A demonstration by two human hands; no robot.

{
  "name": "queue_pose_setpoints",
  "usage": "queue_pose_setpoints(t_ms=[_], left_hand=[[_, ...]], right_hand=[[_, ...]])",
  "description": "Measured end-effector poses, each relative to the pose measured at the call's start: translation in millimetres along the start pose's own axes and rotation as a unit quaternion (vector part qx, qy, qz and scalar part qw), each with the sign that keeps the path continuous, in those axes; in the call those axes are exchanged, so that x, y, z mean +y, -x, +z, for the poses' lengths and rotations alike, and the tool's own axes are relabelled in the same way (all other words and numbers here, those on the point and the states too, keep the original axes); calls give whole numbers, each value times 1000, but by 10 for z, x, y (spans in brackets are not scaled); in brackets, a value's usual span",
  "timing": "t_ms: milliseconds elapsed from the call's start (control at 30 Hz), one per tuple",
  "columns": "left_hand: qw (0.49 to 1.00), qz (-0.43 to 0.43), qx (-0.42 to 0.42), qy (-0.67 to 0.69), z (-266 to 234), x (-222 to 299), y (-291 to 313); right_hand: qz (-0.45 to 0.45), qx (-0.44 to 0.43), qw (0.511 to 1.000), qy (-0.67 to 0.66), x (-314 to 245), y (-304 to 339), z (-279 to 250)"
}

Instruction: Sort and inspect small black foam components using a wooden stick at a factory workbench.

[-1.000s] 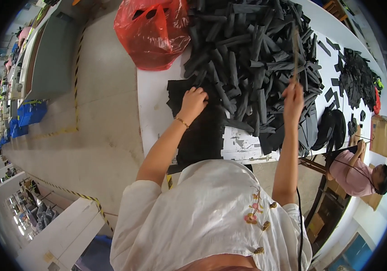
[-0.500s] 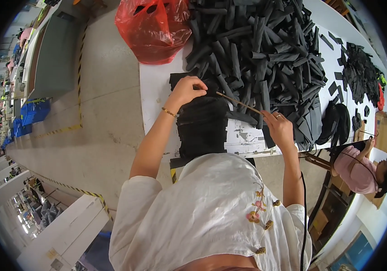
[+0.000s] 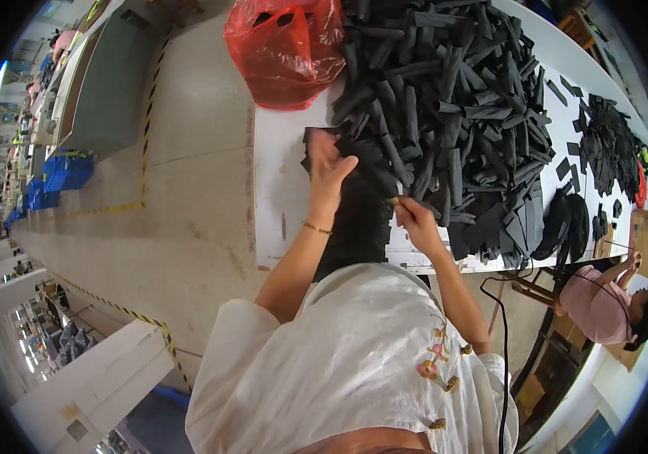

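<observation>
Here I have the right hand (image 3: 416, 219) closed on a tan stick (image 3: 395, 201), only a short bit showing beside a dark strip (image 3: 373, 170) atop the black cloth stack (image 3: 354, 227), near the worktop's (image 3: 282, 204) near left corner. I see the left hand (image 3: 328, 172) open over the stack's far end, thumb apart from blurred fingers. Beyond, a black heap (image 3: 452, 98) spreads toward the far edge.
</observation>
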State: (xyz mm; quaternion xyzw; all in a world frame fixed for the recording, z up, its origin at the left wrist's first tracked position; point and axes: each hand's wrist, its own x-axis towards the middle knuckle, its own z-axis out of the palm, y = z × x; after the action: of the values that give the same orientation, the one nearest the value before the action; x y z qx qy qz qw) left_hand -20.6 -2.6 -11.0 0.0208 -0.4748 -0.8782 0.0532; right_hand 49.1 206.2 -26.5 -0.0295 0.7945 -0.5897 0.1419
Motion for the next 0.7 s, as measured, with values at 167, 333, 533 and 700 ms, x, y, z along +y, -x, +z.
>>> queue_pose_setpoints(t_ms=[167,333,533,700], left_hand=[[933,-257,116,223,265,-413,410],[937,-260,148,180,275,-317,289],[927,-241,232,173,63,-295,25],[925,-265,204,178,65,-384,63]], right_hand=[[-41,35,998,33,-133,-56,390],[-14,73,992,98,-181,52,411],[-28,42,978,201,-30,466,307],[-30,-1,972,235,-121,818,40]])
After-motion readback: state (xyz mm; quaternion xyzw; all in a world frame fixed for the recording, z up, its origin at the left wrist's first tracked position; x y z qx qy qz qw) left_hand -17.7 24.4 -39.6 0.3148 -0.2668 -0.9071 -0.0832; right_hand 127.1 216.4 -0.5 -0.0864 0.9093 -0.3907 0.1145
